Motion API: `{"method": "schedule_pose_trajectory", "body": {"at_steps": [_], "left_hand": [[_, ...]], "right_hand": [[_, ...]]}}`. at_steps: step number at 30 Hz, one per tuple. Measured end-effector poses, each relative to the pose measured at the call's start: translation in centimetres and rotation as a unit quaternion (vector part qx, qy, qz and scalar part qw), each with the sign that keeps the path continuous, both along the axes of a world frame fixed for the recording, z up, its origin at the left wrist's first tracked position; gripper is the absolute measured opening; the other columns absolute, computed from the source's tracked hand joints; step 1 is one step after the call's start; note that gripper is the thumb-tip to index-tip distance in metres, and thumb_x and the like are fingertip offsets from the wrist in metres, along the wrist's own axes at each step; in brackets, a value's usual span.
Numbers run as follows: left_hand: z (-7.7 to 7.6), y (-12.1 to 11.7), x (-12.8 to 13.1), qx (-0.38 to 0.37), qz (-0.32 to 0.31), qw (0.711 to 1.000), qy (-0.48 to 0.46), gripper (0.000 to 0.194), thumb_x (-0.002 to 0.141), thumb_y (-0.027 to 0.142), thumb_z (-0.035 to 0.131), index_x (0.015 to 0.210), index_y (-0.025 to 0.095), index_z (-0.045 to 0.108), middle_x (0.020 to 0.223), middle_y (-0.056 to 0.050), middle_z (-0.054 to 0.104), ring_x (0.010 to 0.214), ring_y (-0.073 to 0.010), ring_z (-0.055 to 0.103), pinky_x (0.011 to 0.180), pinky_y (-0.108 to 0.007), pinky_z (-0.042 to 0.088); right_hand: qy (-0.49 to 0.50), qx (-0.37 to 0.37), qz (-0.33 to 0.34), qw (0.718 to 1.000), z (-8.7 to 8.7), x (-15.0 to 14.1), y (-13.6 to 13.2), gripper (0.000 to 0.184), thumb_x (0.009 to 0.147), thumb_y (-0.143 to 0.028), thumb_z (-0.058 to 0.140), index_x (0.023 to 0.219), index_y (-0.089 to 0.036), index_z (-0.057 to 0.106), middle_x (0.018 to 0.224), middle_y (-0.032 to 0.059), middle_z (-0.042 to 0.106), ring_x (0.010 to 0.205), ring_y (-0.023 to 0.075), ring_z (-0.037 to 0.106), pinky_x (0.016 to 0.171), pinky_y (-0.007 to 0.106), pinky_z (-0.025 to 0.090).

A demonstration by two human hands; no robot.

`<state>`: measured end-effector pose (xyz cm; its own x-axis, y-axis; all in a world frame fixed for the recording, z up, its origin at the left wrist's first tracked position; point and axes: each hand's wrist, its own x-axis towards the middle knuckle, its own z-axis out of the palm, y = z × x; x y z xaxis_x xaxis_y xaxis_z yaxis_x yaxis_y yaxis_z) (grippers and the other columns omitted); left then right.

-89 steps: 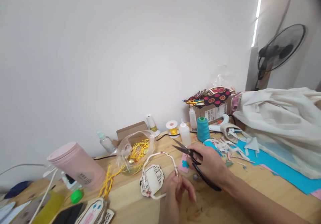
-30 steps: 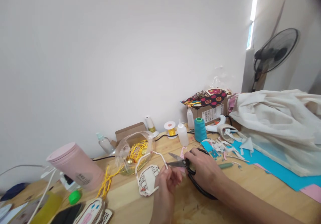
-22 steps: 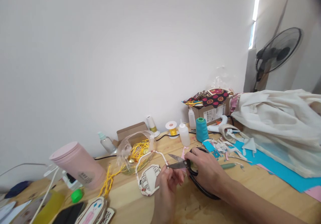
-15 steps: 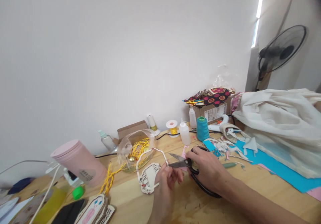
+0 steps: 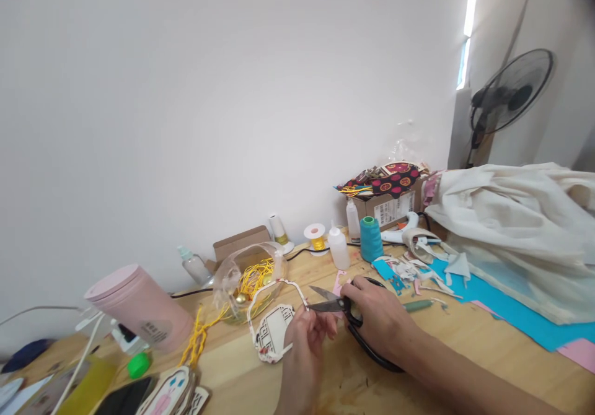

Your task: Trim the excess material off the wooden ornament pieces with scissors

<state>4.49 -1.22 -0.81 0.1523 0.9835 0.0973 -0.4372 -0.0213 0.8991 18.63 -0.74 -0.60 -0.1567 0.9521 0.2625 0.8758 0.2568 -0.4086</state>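
My right hand [image 5: 379, 313] is wrapped round the black handles of a pair of scissors [image 5: 328, 302]. The blades are parted and point left. My left hand [image 5: 307, 334] pinches a thin white strip [image 5: 297, 288] that curves in a loop, and the lower blade lies close to the strip at my fingertips. Whether the blade touches the strip I cannot tell. Within the loop, just left of my left hand, a pale plaque [image 5: 276, 328] with dark cut-out lattice lies on the table, partly hidden by the strip and my wrist.
Behind my hands stand a white squeeze bottle [image 5: 339, 251], a teal thread cone [image 5: 370, 241] and a yellow spool [image 5: 317, 239]. Scraps [image 5: 409, 270] and blue sheets [image 5: 515, 319] lie right. A pink canister [image 5: 139, 306], a plastic bag of yellow cords [image 5: 258, 274] and stacked tags [image 5: 170, 393] are left.
The whole view has shifted slightly, so things appear a little further left. My hands, the scissors and the strip keep almost the same pose, with the blades still parted.
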Motion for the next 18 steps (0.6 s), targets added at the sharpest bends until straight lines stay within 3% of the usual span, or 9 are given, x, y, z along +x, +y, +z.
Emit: {"method": "schedule_pose_trajectory", "body": {"at_steps": [8, 14, 18], "left_hand": [[0.04, 0.25, -0.63, 0.012, 0.002, 0.999, 0.043, 0.026, 0.079, 0.029, 0.043, 0.059, 0.018, 0.054, 0.053, 0.001, 0.055, 0.057, -0.0139, 0.046, 0.065, -0.026, 0.038], [-0.15, -0.28, -0.11, 0.051, -0.02, 0.995, 0.081, 0.029, 0.081, 0.033, 0.042, 0.061, 0.018, 0.057, 0.06, -0.001, 0.054, 0.062, -0.0157, 0.047, 0.065, -0.027, 0.036], [0.04, -0.47, 0.28, 0.042, -0.041, 0.996, 0.06, 0.035, 0.081, 0.035, 0.04, 0.058, 0.017, 0.058, 0.059, -0.002, 0.054, 0.062, -0.0161, 0.047, 0.067, -0.029, 0.037]], "right_hand": [[0.07, -0.016, 0.029, 0.997, -0.16, -0.33, -0.35, 0.026, 0.065, -0.009, 0.048, 0.084, -0.023, 0.058, 0.084, 0.0025, 0.059, 0.077, 0.0161, 0.054, 0.062, 0.023, 0.034], [0.123, -0.033, 0.031, 0.991, 0.03, -0.34, -0.14, 0.01, 0.067, -0.016, 0.051, 0.072, -0.021, 0.057, 0.074, 0.0017, 0.06, 0.071, 0.0154, 0.053, 0.06, 0.022, 0.035], [0.114, -0.004, 0.018, 0.993, 0.06, 0.24, 0.25, 0.015, 0.069, -0.018, 0.05, 0.081, -0.021, 0.059, 0.077, 0.0024, 0.06, 0.072, 0.0158, 0.053, 0.06, 0.023, 0.035]]}}
